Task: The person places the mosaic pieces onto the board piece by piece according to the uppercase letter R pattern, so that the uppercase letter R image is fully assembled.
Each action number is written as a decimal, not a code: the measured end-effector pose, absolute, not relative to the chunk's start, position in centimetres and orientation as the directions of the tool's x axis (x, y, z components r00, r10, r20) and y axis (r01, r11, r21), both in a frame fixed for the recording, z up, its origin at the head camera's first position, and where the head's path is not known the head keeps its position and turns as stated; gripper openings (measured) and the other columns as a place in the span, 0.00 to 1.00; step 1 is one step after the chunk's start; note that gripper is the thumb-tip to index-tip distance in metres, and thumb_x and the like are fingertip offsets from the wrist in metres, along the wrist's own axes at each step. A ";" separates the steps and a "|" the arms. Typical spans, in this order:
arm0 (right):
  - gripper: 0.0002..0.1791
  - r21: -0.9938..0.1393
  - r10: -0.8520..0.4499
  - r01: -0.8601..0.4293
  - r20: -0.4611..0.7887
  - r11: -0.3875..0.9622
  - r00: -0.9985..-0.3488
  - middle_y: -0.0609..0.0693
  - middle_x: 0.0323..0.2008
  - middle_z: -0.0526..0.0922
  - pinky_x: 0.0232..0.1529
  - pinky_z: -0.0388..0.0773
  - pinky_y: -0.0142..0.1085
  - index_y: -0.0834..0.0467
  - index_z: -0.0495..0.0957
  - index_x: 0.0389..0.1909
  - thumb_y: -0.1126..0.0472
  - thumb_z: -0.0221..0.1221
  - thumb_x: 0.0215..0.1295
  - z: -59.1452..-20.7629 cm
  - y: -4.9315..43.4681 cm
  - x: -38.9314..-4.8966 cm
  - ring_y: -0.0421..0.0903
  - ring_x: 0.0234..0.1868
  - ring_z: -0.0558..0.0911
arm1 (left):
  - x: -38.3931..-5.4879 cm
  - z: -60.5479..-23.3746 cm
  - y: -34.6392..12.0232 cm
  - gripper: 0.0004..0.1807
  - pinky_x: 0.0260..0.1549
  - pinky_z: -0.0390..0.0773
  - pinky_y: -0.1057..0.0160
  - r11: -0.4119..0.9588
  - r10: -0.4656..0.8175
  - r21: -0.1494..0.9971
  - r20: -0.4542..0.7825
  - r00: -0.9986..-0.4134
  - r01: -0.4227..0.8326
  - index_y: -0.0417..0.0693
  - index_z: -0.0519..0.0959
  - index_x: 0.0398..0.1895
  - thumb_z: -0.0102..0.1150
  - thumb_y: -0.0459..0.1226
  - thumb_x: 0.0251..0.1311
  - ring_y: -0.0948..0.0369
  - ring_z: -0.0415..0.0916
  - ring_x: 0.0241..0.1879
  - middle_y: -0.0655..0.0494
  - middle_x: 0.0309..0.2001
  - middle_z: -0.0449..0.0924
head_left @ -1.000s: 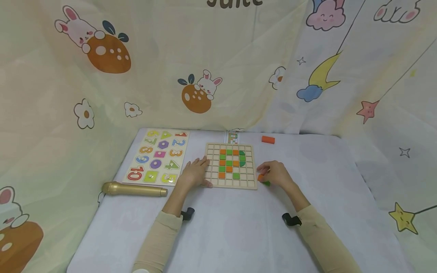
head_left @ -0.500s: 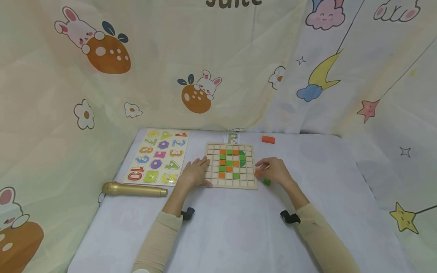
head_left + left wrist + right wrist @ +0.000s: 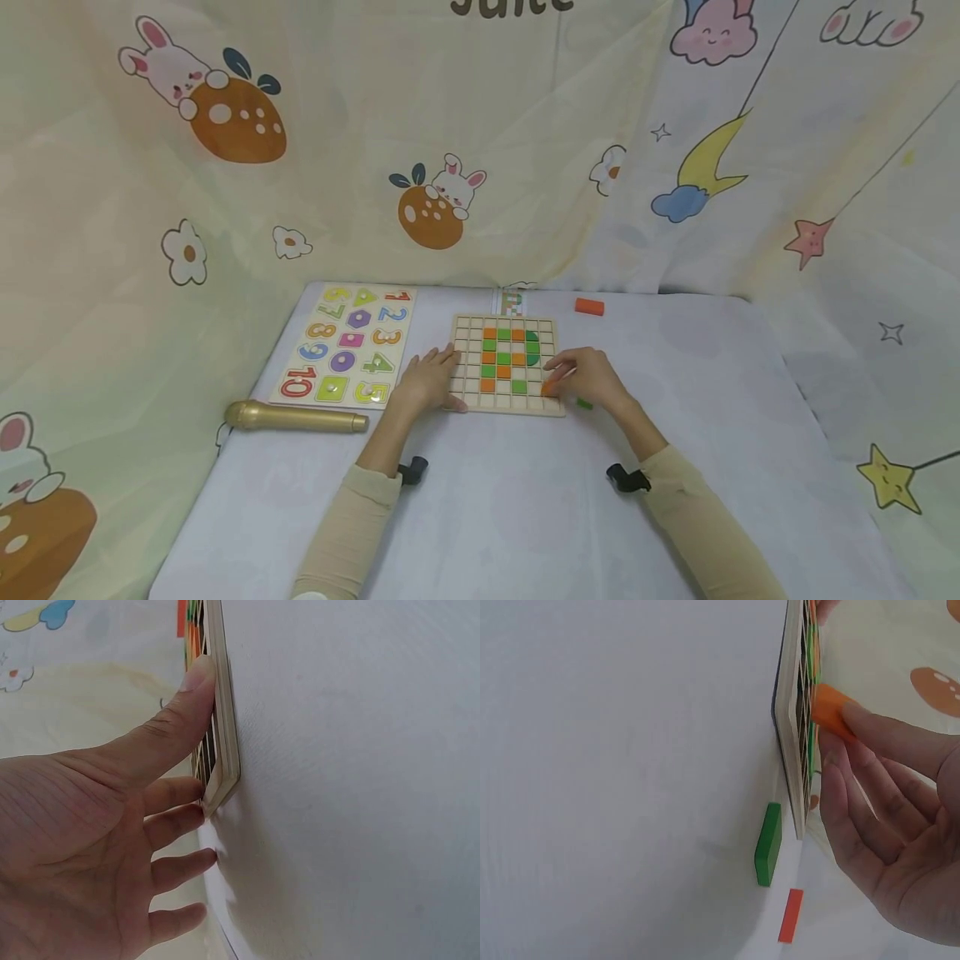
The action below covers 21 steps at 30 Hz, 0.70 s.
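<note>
A wooden grid board point(image 3: 531, 402) lies mid-table, with orange and green pieces in its cells forming a P-like shape. My left hand point(image 3: 427, 382) rests at its left side, fingers fairly straight; in the left wrist view the thumb point(image 3: 169, 735) touches the board's edge. Between thumb and fingers, my right hand point(image 3: 592, 379) pinches an orange block point(image 3: 830, 711) over the board's lower right cells. Whether the block touches the board I cannot tell. A green block point(image 3: 769, 844) lies on the table beside the board, partly hidden by the right hand in the head view.
At the back right lies an orange-red block point(image 3: 589, 307). Behind the grid board is a small pattern card point(image 3: 513, 302). To the left are a number-and-shape puzzle board point(image 3: 368, 340) and a gold microphone point(image 3: 296, 416). A printed cloth point(image 3: 337, 208) hangs behind the table.
My right hand has lifted the orange block away from beside the green block and carried it left over the grid board. The left hand stays in place.
</note>
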State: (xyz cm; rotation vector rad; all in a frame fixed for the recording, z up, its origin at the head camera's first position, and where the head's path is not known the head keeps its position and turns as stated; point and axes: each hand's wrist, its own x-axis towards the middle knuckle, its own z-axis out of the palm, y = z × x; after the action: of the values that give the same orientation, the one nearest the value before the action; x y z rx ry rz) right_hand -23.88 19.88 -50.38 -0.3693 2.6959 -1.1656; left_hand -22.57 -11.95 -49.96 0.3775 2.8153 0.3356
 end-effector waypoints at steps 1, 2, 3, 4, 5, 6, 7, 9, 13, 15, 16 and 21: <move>0.19 -0.736 -0.305 -0.157 -0.071 0.658 -0.950 0.46 0.32 0.90 0.35 0.80 0.37 0.58 0.89 0.48 0.64 0.78 0.54 -50.5 19.7 -23.9 0.46 0.37 0.86 | -22.6 -50.0 -11.9 0.62 0.78 0.50 0.35 0.939 0.288 0.263 -0.243 -0.927 0.222 0.43 0.59 0.82 0.81 0.55 0.45 0.42 0.50 0.81 0.45 0.83 0.50; 0.18 -0.738 -0.315 -0.160 -0.075 0.655 -0.946 0.47 0.32 0.90 0.33 0.80 0.36 0.58 0.89 0.48 0.64 0.78 0.55 -50.5 19.5 -23.9 0.45 0.36 0.87 | -22.6 -50.0 -11.9 0.62 0.78 0.50 0.35 0.939 0.288 0.263 -0.242 -0.927 0.223 0.43 0.59 0.82 0.81 0.55 0.45 0.42 0.50 0.81 0.45 0.83 0.50; 0.18 -0.740 -0.325 -0.162 -0.081 0.652 -0.942 0.46 0.32 0.90 0.32 0.80 0.35 0.59 0.88 0.48 0.64 0.77 0.56 -50.6 19.3 -23.9 0.45 0.36 0.87 | -22.6 -50.0 -11.9 0.62 0.78 0.50 0.35 0.938 0.289 0.263 -0.241 -0.927 0.224 0.43 0.59 0.82 0.81 0.55 0.46 0.42 0.49 0.81 0.45 0.83 0.50; 0.18 -0.742 -0.335 -0.164 -0.086 0.650 -0.938 0.46 0.32 0.91 0.32 0.80 0.35 0.60 0.88 0.48 0.65 0.77 0.56 -50.6 19.1 -23.8 0.44 0.35 0.87 | -22.6 -50.0 -11.9 0.62 0.78 0.50 0.36 0.938 0.289 0.263 -0.240 -0.927 0.225 0.43 0.59 0.82 0.81 0.55 0.46 0.42 0.49 0.81 0.46 0.83 0.50; 0.18 -0.743 -0.345 -0.166 -0.091 0.648 -0.934 0.46 0.32 0.91 0.31 0.81 0.34 0.60 0.88 0.48 0.65 0.77 0.57 -50.7 19.0 -23.8 0.43 0.35 0.88 | -22.7 -50.1 -11.9 0.62 0.78 0.50 0.36 0.938 0.290 0.263 -0.239 -0.927 0.226 0.43 0.59 0.82 0.81 0.55 0.46 0.42 0.49 0.81 0.46 0.83 0.50; 0.18 -0.746 -0.351 -0.165 -0.098 0.645 -0.931 0.46 0.32 0.91 0.32 0.81 0.34 0.60 0.88 0.49 0.65 0.76 0.57 -50.7 18.8 -23.8 0.43 0.35 0.88 | -22.7 -50.1 -11.9 0.62 0.78 0.50 0.36 0.938 0.290 0.262 -0.238 -0.927 0.226 0.43 0.59 0.82 0.81 0.55 0.45 0.42 0.50 0.81 0.46 0.83 0.50; 0.18 -0.749 -0.355 -0.163 -0.103 0.642 -0.929 0.46 0.31 0.91 0.32 0.81 0.34 0.60 0.88 0.48 0.65 0.77 0.57 -50.8 18.6 -23.7 0.43 0.34 0.88 | -22.7 -50.1 -12.0 0.62 0.78 0.50 0.36 0.938 0.289 0.263 -0.239 -0.927 0.225 0.43 0.59 0.82 0.81 0.55 0.46 0.42 0.49 0.81 0.46 0.83 0.50; 0.17 -0.753 -0.368 -0.171 -0.101 0.636 -0.924 0.46 0.31 0.91 0.34 0.81 0.35 0.61 0.88 0.48 0.65 0.77 0.57 -50.8 18.4 -23.7 0.42 0.34 0.88 | -22.7 -50.1 -12.0 0.62 0.78 0.50 0.36 0.938 0.290 0.263 -0.238 -0.927 0.226 0.43 0.59 0.82 0.81 0.55 0.45 0.42 0.49 0.81 0.46 0.83 0.50; 0.17 -0.750 -0.379 -0.189 -0.088 0.634 -0.921 0.45 0.30 0.90 0.35 0.81 0.36 0.59 0.88 0.47 0.65 0.77 0.56 -51.1 18.1 -23.7 0.41 0.33 0.87 | -22.6 -50.1 -12.0 0.62 0.78 0.50 0.36 0.938 0.291 0.264 -0.238 -0.927 0.226 0.43 0.59 0.82 0.81 0.55 0.45 0.42 0.49 0.81 0.46 0.83 0.50; 0.16 -0.744 -0.383 -0.198 -0.084 0.638 -0.920 0.44 0.29 0.90 0.33 0.80 0.36 0.59 0.88 0.46 0.65 0.77 0.56 -51.2 18.0 -23.7 0.41 0.32 0.87 | -22.6 -50.1 -12.0 0.62 0.78 0.50 0.36 0.938 0.291 0.263 -0.237 -0.927 0.227 0.43 0.59 0.82 0.81 0.55 0.46 0.42 0.49 0.81 0.46 0.83 0.50; 0.16 -0.740 -0.382 -0.200 -0.083 0.643 -0.920 0.44 0.29 0.89 0.32 0.80 0.36 0.58 0.88 0.46 0.65 0.77 0.56 -51.3 17.9 -23.7 0.41 0.31 0.86 | -22.6 -50.1 -12.0 0.62 0.78 0.50 0.36 0.938 0.291 0.263 -0.236 -0.927 0.227 0.43 0.59 0.82 0.81 0.55 0.46 0.42 0.49 0.81 0.46 0.83 0.50; 0.16 -0.727 -0.374 -0.205 -0.077 0.655 -0.924 0.44 0.28 0.88 0.29 0.78 0.36 0.58 0.88 0.45 0.66 0.77 0.54 -51.4 17.7 -23.5 0.42 0.30 0.84 | -22.6 -50.0 -12.0 0.62 0.78 0.50 0.36 0.939 0.287 0.261 -0.242 -0.927 0.223 0.43 0.59 0.82 0.80 0.56 0.46 0.42 0.49 0.81 0.46 0.84 0.50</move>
State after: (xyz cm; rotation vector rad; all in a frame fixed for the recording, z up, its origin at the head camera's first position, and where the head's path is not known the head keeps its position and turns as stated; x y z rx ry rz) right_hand -23.50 17.75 -51.44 -0.4705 2.6535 -1.1254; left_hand -22.56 -12.00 -50.03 0.3781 2.8170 0.3323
